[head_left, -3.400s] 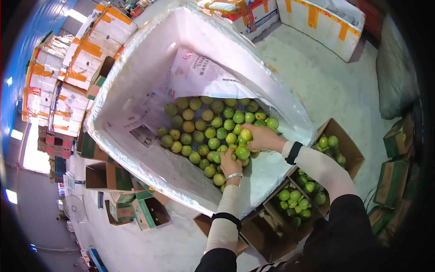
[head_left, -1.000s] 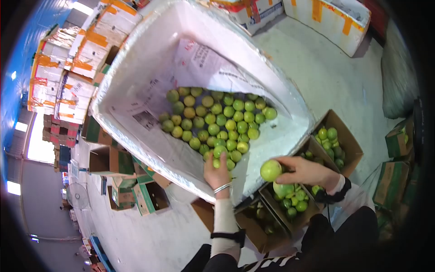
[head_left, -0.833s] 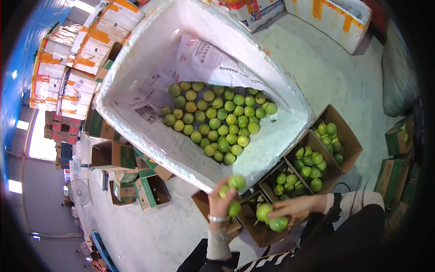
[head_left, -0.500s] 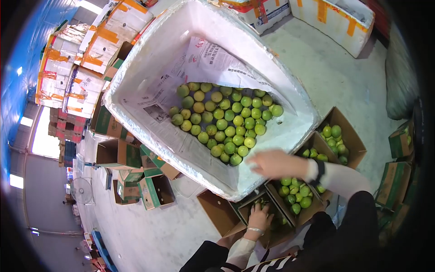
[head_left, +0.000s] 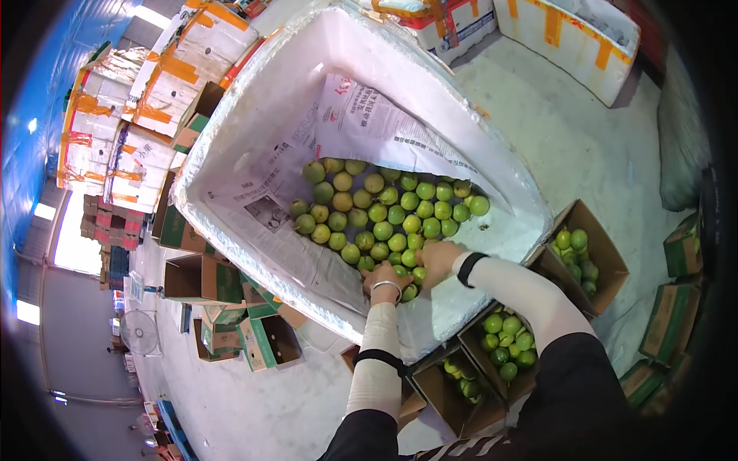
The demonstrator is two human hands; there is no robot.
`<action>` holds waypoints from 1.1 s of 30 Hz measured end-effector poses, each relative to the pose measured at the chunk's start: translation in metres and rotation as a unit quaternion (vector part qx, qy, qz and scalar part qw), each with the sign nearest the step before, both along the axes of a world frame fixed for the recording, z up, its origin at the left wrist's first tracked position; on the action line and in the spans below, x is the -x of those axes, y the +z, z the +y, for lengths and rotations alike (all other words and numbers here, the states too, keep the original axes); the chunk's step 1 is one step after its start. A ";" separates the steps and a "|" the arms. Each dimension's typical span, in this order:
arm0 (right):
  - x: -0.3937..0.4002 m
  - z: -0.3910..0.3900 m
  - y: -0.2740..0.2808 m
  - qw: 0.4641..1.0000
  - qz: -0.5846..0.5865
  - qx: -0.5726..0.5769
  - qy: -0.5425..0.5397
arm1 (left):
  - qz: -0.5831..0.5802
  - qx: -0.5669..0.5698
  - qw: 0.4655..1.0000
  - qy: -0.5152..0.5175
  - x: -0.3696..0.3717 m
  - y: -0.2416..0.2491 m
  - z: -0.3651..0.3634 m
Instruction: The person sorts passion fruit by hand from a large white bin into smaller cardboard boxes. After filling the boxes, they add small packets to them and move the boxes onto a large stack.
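Note:
A large white foam box (head_left: 254,73) lined with newspaper (head_left: 369,123) holds many round green fruits (head_left: 382,230), some yellowish. Both my hands are down among the fruits at the near end of the box. My left hand (head_left: 382,278), a bracelet on its wrist, has its fingers curled over fruit at the near edge of the pile. Just to its right, my right hand (head_left: 440,261) is bent inward over the fruits, its fingertips partly hidden. The hands are close together, and a green fruit shows between and below them.
Below the foam box stand open cardboard cartons with green fruits: one (head_left: 457,407) with few, another (head_left: 500,353) fuller, a third (head_left: 607,253) at right. Empty cartons (head_left: 269,342) lie left. Taped foam boxes (head_left: 146,165) are stacked behind; another (head_left: 569,38) stands far right.
My left hand has come up out of a carton into the foam box. My right hand has moved left and slightly up onto the fruits. The view has shifted slightly.

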State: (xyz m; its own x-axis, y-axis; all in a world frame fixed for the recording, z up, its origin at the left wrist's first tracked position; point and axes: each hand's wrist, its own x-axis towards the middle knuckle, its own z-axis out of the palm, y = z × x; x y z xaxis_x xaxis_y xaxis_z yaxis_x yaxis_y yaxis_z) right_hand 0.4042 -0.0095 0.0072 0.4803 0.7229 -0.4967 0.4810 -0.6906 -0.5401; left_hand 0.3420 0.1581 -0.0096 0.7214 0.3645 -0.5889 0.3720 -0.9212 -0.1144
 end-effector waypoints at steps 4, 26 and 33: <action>0.022 0.023 -0.049 0.997 -0.060 -0.004 -0.051 | 0.017 0.043 0.998 0.036 -0.002 -0.008 0.003; 0.122 -0.144 0.105 0.832 0.485 -0.239 -0.124 | -0.091 0.717 0.581 0.375 0.195 0.134 -0.056; 0.205 -0.162 0.063 0.660 0.725 -0.082 -0.180 | 0.036 0.601 0.657 0.454 0.262 0.070 -0.082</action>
State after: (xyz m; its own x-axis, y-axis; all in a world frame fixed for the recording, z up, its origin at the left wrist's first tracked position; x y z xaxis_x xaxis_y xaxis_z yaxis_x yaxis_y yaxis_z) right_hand 0.1988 -0.1716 0.0705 -0.2579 0.7933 -0.5516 -0.8021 -0.4940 -0.3354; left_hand 0.0800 0.0760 0.0609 0.4821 -0.1348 -0.8657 0.8644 0.2344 0.4449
